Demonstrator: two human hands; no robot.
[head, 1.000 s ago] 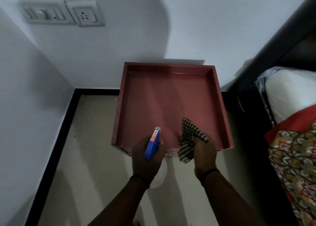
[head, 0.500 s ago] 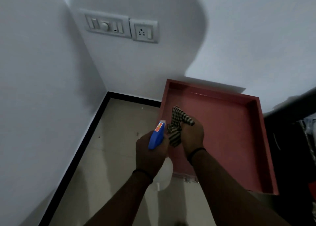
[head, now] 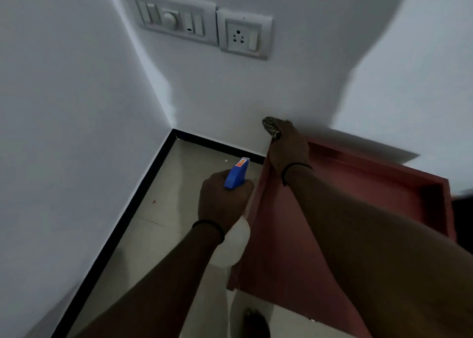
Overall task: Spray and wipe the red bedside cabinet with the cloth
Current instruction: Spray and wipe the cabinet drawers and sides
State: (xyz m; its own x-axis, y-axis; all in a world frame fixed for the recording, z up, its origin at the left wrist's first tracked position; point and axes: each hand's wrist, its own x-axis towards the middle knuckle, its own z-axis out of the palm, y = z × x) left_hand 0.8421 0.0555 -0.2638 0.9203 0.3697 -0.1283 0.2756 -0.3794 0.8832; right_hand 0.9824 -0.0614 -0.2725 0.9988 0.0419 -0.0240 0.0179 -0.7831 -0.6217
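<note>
- Left hand [head: 224,202], centre-left of the frame: fingers wrapped round the neck of the spray bottle [head: 236,176]. Its blue head points up-frame toward the black skirting [head: 143,191]. Its white body hangs below the wrist.
- The bottle sits just beside the outer left side of the red bedside cabinet [head: 279,237]. I cannot tell whether it touches. The nozzle runs parallel to that side rather than at it, so as I judge it, any spray would need a turn to the right.
- The cabinet's left rim is the long axis that matters. It climbs from lower centre to the upper-centre corner against the white wall [head: 307,81].
- Right hand [head: 289,150], upper centre: it sits on that far-left corner, fingers closed on the checked cloth [head: 271,129]. The cloth bunches out past the knuckles toward the wall.
- So the cloth hand is the one on the cabinet, at the rim's far end. A wipe from here would likely travel down-frame along the rim or right along the back edge.
</note>
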